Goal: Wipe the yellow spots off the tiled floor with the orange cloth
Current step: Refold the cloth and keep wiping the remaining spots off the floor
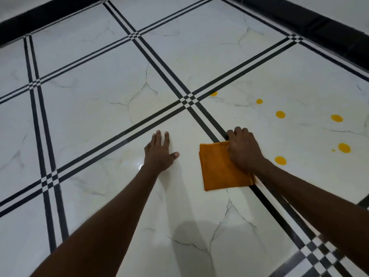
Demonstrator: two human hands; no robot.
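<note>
A folded orange cloth (219, 170) lies flat on the white marble-look tiled floor (99, 120), just left of a black double grout line. My right hand (244, 149) presses down on the cloth's upper right corner, fingers curled over its far edge. My left hand (159, 152) rests flat on the tile to the left of the cloth, fingers spread, holding nothing. Several yellow spots mark the tile to the right of the cloth; the nearest one (280, 160) is a short way right of my right wrist, others lie farther off (343, 147), (280, 114).
Black striped lines (185, 100) cross the floor and divide it into large tiles. A black skirting band (299, 19) runs along the far walls at the top left and top right. A checkered line crossing (323, 254) sits at the lower right.
</note>
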